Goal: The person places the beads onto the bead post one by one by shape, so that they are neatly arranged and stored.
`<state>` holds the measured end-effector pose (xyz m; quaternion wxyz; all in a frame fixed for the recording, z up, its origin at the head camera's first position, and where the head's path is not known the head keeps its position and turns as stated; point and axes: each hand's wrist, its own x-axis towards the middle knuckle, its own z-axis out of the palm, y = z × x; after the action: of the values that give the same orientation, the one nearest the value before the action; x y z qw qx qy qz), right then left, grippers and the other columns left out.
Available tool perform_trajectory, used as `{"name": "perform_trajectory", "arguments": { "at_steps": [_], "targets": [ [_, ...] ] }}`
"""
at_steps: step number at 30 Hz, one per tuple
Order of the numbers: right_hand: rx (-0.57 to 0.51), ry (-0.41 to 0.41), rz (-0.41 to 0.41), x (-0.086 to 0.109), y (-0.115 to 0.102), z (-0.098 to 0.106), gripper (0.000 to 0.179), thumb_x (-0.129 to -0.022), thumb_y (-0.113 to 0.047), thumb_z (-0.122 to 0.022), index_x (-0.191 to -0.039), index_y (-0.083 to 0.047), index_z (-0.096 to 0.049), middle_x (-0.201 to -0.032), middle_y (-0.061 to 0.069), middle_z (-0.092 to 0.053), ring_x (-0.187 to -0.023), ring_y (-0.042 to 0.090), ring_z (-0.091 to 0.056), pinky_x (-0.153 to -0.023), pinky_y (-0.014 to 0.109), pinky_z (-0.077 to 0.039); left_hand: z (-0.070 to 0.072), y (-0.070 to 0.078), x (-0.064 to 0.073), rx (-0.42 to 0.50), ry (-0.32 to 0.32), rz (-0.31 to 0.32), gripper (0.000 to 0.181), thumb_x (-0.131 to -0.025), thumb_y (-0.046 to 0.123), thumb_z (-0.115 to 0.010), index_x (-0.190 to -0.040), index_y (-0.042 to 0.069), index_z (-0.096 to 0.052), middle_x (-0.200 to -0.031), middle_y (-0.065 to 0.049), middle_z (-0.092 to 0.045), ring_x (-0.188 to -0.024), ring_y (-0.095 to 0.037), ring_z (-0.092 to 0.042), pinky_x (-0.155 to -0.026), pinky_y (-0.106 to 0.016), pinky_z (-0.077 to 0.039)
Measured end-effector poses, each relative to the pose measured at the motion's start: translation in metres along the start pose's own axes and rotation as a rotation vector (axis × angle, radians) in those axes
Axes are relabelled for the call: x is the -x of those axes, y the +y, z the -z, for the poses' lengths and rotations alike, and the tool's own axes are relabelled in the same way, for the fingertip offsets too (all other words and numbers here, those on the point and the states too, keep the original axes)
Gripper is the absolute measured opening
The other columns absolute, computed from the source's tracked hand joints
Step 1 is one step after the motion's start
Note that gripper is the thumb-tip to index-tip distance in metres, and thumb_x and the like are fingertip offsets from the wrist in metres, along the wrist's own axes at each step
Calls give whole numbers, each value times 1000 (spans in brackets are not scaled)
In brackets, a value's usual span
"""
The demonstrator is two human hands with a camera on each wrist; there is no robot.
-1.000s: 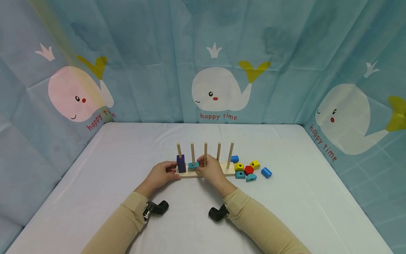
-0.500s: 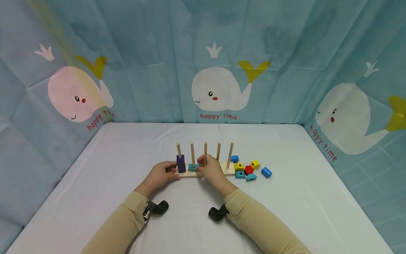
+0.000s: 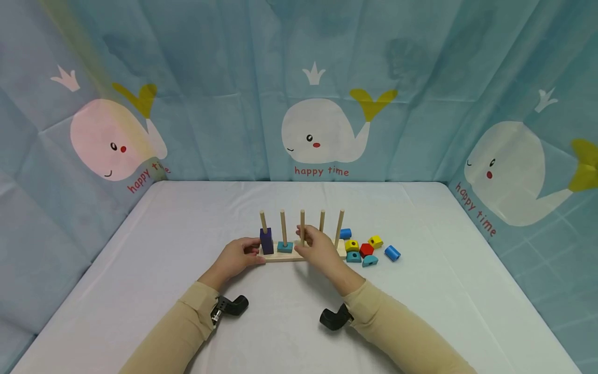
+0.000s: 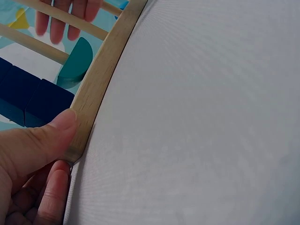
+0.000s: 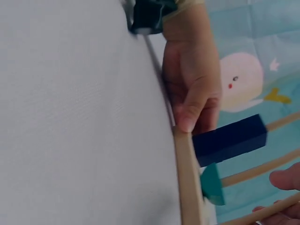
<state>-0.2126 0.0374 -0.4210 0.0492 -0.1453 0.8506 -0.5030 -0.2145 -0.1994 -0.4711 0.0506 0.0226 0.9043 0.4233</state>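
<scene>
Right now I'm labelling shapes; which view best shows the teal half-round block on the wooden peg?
The left wrist view: the teal half-round block looks largest, its curve plain. The right wrist view shows it smaller; the head view, tiny, low on the second peg from the left.

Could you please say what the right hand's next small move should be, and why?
Perhaps the right hand, which appears empty, should reach for the nearer loose teal half-round: two such pieces lie right of the wooden base, while the peg beside the purple stack carries only one teal piece, and the left hand grips the base.
</scene>
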Motion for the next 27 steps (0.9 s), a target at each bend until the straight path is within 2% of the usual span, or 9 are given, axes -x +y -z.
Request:
{"name": "perform_trajectory", "arguments": {
  "at_steps": [8, 13, 19, 23, 27],
  "targets": [
    [-14, -28, -1, 14, -9, 24, 50, -84, -10, -66, -130, -6, -48, -126, 9, -55, -117, 23, -51, -97, 38, -38, 1, 1, 0, 0, -2, 0, 63, -70, 30, -79, -124, 6, -57, -102, -5, -63, -94, -18, -57, -83, -37, -45],
    [-4, -34, 2, 21, -6, 45, 39, -82, -9, -68, -120, -9, -57, -116, 4, -61, -109, 22, -55, -95, 38, -41, 1, 1, 0, 3, -4, -1, 62, -70, 29, -79, -123, 6, -58, -102, -4, -63, -94, -17, -56, -83, -37, -44],
    [47, -13, -20, 25, 12, 73, 22, -83, -8, -66, -105, -6, -63, -106, 5, -64, -101, 22, -58, -88, 38, -45, 0, 1, -1, -1, -3, 7, 61, -70, 29, -79, -123, 7, -58, -101, -3, -63, -93, -16, -56, -83, -37, -44],
    [78, 13, -67, 30, 26, 93, 20, -85, -8, -64, -104, -3, -62, -106, 11, -63, -98, 24, -59, -82, 37, -48, -1, 0, 0, -4, -1, 11, 61, -70, 30, -79, -123, 8, -58, -101, -3, -63, -93, -16, -56, -83, -37, -44],
    [135, 56, -129, 35, 42, 110, 19, -86, -9, -63, -104, -5, -62, -105, 12, -63, -97, 24, -59, -80, 37, -49, 0, 1, 0, -3, -3, 10, 61, -70, 30, -79, -124, 8, -58, -102, -3, -63, -94, -17, -56, -83, -37, -44]
  ]
}}
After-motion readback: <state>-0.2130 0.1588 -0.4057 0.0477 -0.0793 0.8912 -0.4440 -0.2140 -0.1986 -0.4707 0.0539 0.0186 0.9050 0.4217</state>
